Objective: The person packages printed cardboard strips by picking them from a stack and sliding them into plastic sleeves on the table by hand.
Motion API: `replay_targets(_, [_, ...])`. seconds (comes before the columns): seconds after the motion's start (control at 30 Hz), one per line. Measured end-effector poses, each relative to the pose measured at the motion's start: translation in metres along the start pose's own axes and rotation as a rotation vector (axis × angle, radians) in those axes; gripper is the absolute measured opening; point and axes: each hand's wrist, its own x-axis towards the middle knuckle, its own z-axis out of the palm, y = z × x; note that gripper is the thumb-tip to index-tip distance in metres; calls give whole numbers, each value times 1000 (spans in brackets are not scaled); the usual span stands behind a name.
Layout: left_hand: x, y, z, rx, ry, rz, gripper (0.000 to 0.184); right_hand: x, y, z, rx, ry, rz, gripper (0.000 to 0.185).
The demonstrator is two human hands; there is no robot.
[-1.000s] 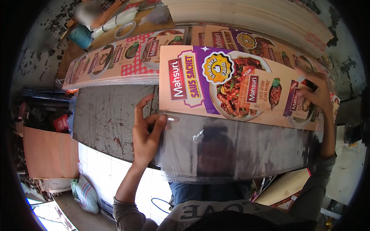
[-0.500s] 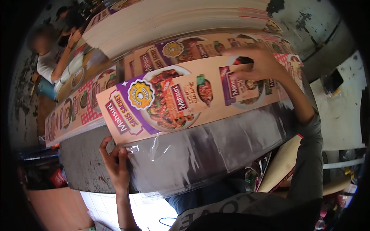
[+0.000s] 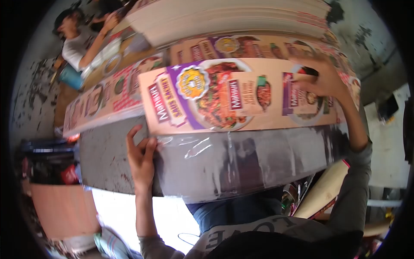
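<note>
Head view: printed card (image 3: 248, 118) beneath spread right fingers (image 3: 315, 67), just beyond left fingers (image 3: 149, 149) pinching clear film (image 3: 267, 159).

Peach, purple card (image 3: 258, 116); red-checked sheets (image 3: 102, 100); grey tabletop (image 3: 105, 151)

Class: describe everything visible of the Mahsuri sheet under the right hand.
The Mahsuri sheet is long, flat, cardboard-like, peach and purple, showing a yellow badge, plated food and sachets. It lies face up, slanting slightly, its near edge bordering clear plastic. The right hand extends over its right part; contact is unclear.
</note>
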Motion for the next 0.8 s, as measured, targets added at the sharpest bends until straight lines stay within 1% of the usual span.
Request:
replay_targets(0.03, [1,2,-1,-1,16,-40,45,-4,2,3,24,-12,8,54])
replay_targets(0.1, [1,2,0,7,25,-52,42,-14,13,10,74,-25,12,54])
replay_targets(0.13, [0,2,1,-21,44,-57,40,-8,12,16,108,-32,-31,54])
replay_targets(0.2, [1,7,2,-11,44,-77,39,-11,6,11,144,-33,81,55])
replay_targets(0.23, [0,8,2,-18,38,-82,39,-14,9,12,153,-37,74,55])
replay_targets(0.3, [0,6,0,-11,45,-91,39,-17,15,14,176,-79,158,56])
replay_targets(0.37, [0,6,1,-8,44,-93,39,-16,15,12,162,-78,119,55])
replay_targets(0.43, [0,8,3,-26,38,-72,38,-18,17,11,238,-91,184,54])
replay_targets(0.57, [1,7,4,-31,49,-70,38,-21,23,13,232,-88,174,54])
replay_targets(0.63, [2,5,4,-8,59,-48,38,-22,24,13,246,-45,152,55])
replay_targets(0.77, [-2,5,5,-33,79,-61,35,-21,26,9,245,-74,159,55])
replay_targets(0.8, [-3,7,5,-32,83,-62,34,-20,25,9,232,-63,129,54])
